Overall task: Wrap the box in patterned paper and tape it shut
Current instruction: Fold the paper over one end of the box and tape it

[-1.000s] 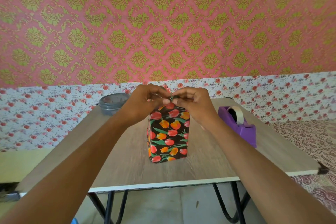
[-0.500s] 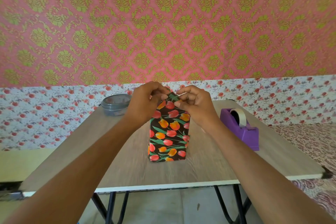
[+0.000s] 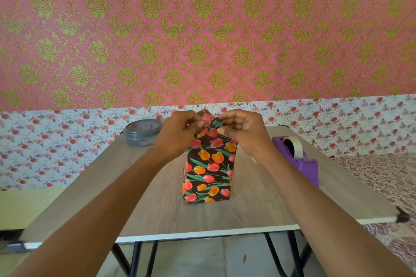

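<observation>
Wrapped box (image 3: pixel 208 171) upright, middle of table (image 3: pixel 157 209). Grip: left hand (image 3: pixel 180 135) and right hand (image 3: pixel 243 132) both pinch top flap (image 3: pixel 208 118). Risk: no tape visible there; reaching for tape dispenser (image 3: pixel 299 159) at right edge frees fold, could spring open.

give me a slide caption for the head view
Left hand and right hand pinch tulip paper atop the upright box.

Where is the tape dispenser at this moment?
In the head view, the tape dispenser sits untouched on the right side of the table, right of the box and the right hand.
</observation>
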`<state>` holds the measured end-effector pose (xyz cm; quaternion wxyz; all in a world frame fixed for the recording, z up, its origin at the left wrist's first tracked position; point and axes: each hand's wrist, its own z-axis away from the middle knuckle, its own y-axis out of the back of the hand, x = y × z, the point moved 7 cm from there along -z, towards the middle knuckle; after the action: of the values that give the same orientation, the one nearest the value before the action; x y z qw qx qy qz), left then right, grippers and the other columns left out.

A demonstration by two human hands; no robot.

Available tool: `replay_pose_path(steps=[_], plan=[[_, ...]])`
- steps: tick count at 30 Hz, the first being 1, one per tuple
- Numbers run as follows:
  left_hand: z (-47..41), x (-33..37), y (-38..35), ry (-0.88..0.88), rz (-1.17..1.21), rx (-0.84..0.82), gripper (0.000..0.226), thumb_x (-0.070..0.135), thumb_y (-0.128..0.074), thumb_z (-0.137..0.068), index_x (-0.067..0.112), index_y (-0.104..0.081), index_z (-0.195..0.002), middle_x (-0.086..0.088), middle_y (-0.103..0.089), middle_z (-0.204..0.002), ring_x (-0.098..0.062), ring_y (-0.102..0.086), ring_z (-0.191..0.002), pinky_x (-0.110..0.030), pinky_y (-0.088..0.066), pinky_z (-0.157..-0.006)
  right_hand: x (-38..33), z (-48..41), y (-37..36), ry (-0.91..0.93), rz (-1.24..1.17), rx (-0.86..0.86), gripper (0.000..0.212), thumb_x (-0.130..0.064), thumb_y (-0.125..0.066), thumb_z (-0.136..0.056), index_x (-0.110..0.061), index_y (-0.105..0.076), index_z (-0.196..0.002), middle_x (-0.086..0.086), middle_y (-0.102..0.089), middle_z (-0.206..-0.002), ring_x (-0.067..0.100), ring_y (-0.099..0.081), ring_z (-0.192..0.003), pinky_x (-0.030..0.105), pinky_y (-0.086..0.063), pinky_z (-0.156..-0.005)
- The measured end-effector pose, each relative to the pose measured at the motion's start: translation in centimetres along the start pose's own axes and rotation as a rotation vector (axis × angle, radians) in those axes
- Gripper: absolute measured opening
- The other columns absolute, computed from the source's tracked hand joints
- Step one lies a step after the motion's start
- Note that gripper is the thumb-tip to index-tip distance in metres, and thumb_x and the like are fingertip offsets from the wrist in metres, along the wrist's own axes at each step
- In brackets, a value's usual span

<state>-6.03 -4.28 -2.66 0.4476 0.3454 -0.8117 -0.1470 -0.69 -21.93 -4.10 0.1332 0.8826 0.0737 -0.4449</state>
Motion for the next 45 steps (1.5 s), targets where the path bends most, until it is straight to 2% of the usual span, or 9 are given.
replay_pose_path(steps=[2,7,11,15,21,27,33,40,45], plan=[[0.0,0.0,0.2,-0.014,0.02,0.032,0.015,0.015,-0.061,-0.1,0.022,-0.068,-0.089,0.005,-0.068,-0.088,-0.015,-0.063,-0.085,-0.039,-0.051,-0.073,0.0,-0.1,-0.2,0.008,0.003,-0.009,0.029,0.004,-0.082,-0.079,-0.016,-0.076,-0.099,0.011,-0.076,-0.098,0.014,-0.071,-0.087,0.026,-0.059,-0.082],[0.3,0.1,0.0,-0.014,0.084,0.093,0.012,0.012,-0.06,-0.1,0.022,-0.066,-0.099,0.007,-0.065,-0.095,-0.014,-0.063,-0.084,-0.031,-0.05,-0.069,0.6,-0.6,-0.8,-0.026,0.079,-0.017,0.02,-0.005,-0.082,-0.082,-0.015,-0.077,-0.098,0.017,-0.074,-0.095,0.024,-0.07,-0.086,0.044,-0.059,-0.089],[0.1,0.4,0.1,-0.025,0.105,0.047,0.013,0.019,-0.066,-0.098,0.03,-0.071,-0.095,0.004,-0.068,-0.096,-0.019,-0.066,-0.082,-0.039,-0.054,-0.072,0.5,-0.8,-1.2,-0.02,0.107,-0.045,0.002,-0.014,-0.077,-0.089,-0.016,-0.077,-0.088,0.018,-0.071,-0.09,0.028,-0.068,-0.084,0.049,-0.055,-0.088],[0.1,0.2,0.2,-0.01,0.086,0.067,0.01,0.023,-0.066,-0.098,0.021,-0.066,-0.088,-0.001,-0.067,-0.084,-0.023,-0.064,-0.079,-0.049,-0.056,-0.074,0.4,-0.8,-1.6,0.012,0.155,-0.044,0.018,-0.021,-0.071,-0.095,-0.01,-0.071,-0.081,0.017,-0.062,-0.078,0.026,-0.059,-0.075,0.046,-0.049,-0.079],[0.3,0.0,0.8,0.005,0.066,0.073,0.002,0.011,-0.073,-0.092,0.012,-0.073,-0.09,-0.002,-0.069,-0.075,-0.02,-0.067,-0.071,-0.04,-0.058,-0.068,0.2,-0.6,-1.7,0.033,0.157,-0.028,0.015,-0.021,-0.068,-0.098,-0.012,-0.071,-0.086,0.019,-0.065,-0.082,0.035,-0.064,-0.084,0.056,-0.053,-0.087],[0.1,0.5,0.8,0.081,0.085,-0.061,0.018,-0.003,-0.073,-0.085,0.012,-0.067,-0.094,-0.003,-0.074,-0.066,-0.01,-0.068,-0.057,-0.036,-0.056,-0.062,-0.5,-0.4,-2.0,0.058,0.161,-0.03,0.016,-0.017,-0.068,-0.097,-0.026,-0.067,-0.084,0.0,-0.067,-0.077,0.008,-0.065,-0.072,0.038,-0.054,-0.08],[-0.5,0.4,1.4,0.116,0.144,0.006,0.027,-0.007,-0.08,-0.077,0.007,-0.064,-0.093,-0.01,-0.072,-0.065,-0.032,-0.073,-0.068,-0.05,-0.061,-0.072,-0.6,-0.1,-1.9,0.05,0.094,-0.016,0.003,-0.012,-0.07,-0.096,-0.014,-0.07,-0.099,0.009,-0.071,-0.08,0.014,-0.07,-0.076,0.03,-0.056,-0.079],[-1.0,0.3,1.4,0.098,0.092,0.029,0.029,-0.012,-0.079,-0.074,0.008,-0.058,-0.073,-0.008,-0.063,-0.062,-0.014,-0.062,-0.054,-0.029,-0.052,-0.053,-0.5,-0.2,-2.4,0.046,0.065,-0.031,0.017,-0.006,-0.075,-0.09,-0.014,-0.075,-0.104,0.011,-0.075,-0.092,0.02,-0.073,-0.087,0.028,-0.06,-0.082],[-0.8,1.1,1.0,0.049,0.077,-0.031,0.013,-0.005,-0.077,-0.081,0.008,-0.076,-0.082,-0.002,-0.074,-0.077,-0.008,-0.069,-0.067,-0.021,-0.057,-0.064,-0.3,-0.5,-2.1,0.039,0.091,0.004,0.016,-0.001,-0.073,-0.089,-0.014,-0.075,-0.098,0.011,-0.076,-0.091,0.023,-0.072,-0.087,0.026,-0.059,-0.08]])
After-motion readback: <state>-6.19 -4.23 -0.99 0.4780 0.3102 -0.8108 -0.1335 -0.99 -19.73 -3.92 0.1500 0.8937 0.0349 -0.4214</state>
